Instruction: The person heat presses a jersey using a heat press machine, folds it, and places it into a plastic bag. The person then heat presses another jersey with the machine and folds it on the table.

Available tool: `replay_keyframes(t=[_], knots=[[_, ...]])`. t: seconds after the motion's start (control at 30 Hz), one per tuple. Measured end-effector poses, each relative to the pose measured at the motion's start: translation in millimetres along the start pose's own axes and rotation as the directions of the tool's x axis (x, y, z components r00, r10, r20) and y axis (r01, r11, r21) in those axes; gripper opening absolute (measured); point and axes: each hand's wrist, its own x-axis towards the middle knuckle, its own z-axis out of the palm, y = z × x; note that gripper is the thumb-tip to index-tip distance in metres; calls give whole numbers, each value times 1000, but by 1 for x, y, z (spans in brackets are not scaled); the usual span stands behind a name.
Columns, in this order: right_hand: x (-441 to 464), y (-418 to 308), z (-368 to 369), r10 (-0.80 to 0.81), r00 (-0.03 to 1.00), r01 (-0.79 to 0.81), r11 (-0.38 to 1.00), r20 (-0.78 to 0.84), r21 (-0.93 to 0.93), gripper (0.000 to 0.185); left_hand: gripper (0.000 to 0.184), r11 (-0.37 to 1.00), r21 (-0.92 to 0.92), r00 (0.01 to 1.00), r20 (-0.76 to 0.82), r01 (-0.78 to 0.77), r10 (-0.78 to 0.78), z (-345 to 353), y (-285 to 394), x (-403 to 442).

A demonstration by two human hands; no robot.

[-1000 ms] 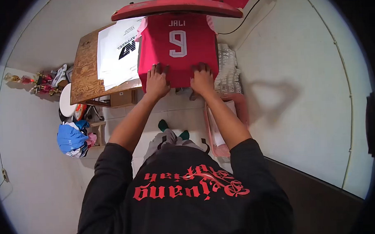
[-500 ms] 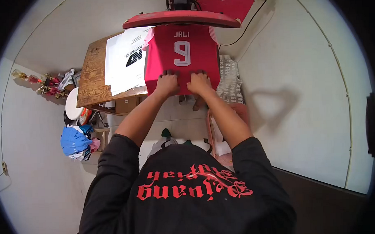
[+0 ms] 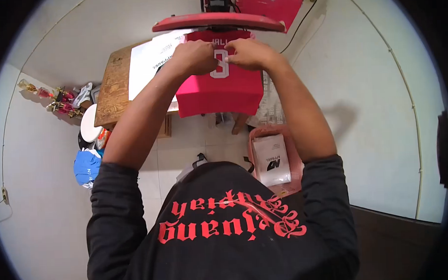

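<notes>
A red jersey (image 3: 217, 96) with a white name and number 9 (image 3: 219, 71) lies flat under the raised red upper plate (image 3: 220, 20) of a heat press. My left hand (image 3: 196, 57) rests over the left side of the lettering, its fingers curled inward; whatever they may pinch is hidden. Across from it, my right hand (image 3: 253, 54) reaches over the right side, thumb and forefinger apart at the number's edge. The two hands almost meet over the print and cover part of the name. The jersey's lower edge hangs over the front.
White printed sheets (image 3: 145, 68) lie on a wooden table (image 3: 111, 89) at the left. A pink basket (image 3: 295, 159) holding a white package (image 3: 273, 160) stands on the floor at right. Blue clothing (image 3: 87, 167) is piled at lower left. Trophies (image 3: 60, 104) stand near the left wall.
Both hands have moved from the jersey's lower part up to the name and number. My forearms now reach farther forward, and the package in the basket has come into view.
</notes>
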Motion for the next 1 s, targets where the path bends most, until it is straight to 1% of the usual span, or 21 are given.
replay_keyframes(t=[0.07,0.1,0.13,0.17,0.2,0.27,0.3,0.33,0.4,0.47,0.5,0.6,0.63,0.67,0.73,0.83,0.87,0.9,0.93,0.97,1.0], knots=[[-16,-14,-45,-5,998,3,1000,-63,-23,56,47,999,24,996,-91,25,-23,-35,-5,-4],[-22,-20,-63,9,993,-14,999,-117,-38,56,42,997,65,984,-179,31,-19,-55,-6,-10],[-27,-25,-81,23,985,-32,998,-172,-51,57,43,996,74,978,-203,55,-38,-78,-8,-15],[-36,-29,-99,-28,967,21,999,-253,-32,57,38,995,83,956,-292,62,-35,-96,-12,-20],[-42,-33,-115,-60,955,51,998,-290,-39,57,34,993,92,926,-378,69,-29,-113,-15,-25],[-49,-40,-144,-123,923,110,992,-364,-57,57,27,996,44,889,-455,74,-46,-152,-19,-35],[-51,-43,-155,-131,906,112,991,-403,-70,57,28,999,-49,826,-563,-9,-20,-163,-20,-43],[-53,-45,-165,-140,886,114,990,-442,-84,58,37,996,40,755,-650,-83,89,-170,-26,-41],[-51,-48,-181,-139,847,84,988,-513,-129,58,34,999,-27,701,-713,-45,12,-196,-14,-50],[-46,-50,-195,-123,804,15,982,-582,-187,59,32,998,-40,680,-733,-54,8,-212,-13,-46],[-46,-55,-207,-115,818,14,984,-563,-180,57,32,997,-44,669,-743,-60,7,-218,-14,-42],[-26,-49,-227,-132,789,30,984,-600,-177,55,30,983,30,552,-824,-182,127,-229,-27,-12],[-19,-48,-236,-146,792,32,980,-594,-198,56,31,981,21,559,-819,-192,127,-236,-28,-6],[-12,-48,-241,-146,773,14,977,-617,-213,56,35,980,79,506,-847,-182,163,-235,-37,12],[5,-45,-250,-146,733,-26,970,-665,-241,57,40,975,95,472,-863,-200,181,-242,-43,29],[39,-32,-262,-191,637,-74,949,-747,-306,54,46,963,134,435,-872,-232,226,-252,-52,57],[49,-28,-265,-207,603,-90,942,-771,-324,54,47,955,184,380,-887,-231,263,-255,-56,68],[60,-29,-268,-203,544,-80,953,-814,-291,42,49,946,233,325,-897,-226,298,-256,-62,82],[67,-31,-274,-183,576,-70,960,-797,-271,49,51,935,280,272,-902,-219,334,-257,-69,97],[69,-34,-281,-162,606,-62,966,-778,-250,56,51,888,406,115,-893,-216,436,-257,-79,116],[69,-39,-288,-144,633,-55,972,-761,-230,64,50,900,367,190,-891,-235,412,-264,-81,120]])
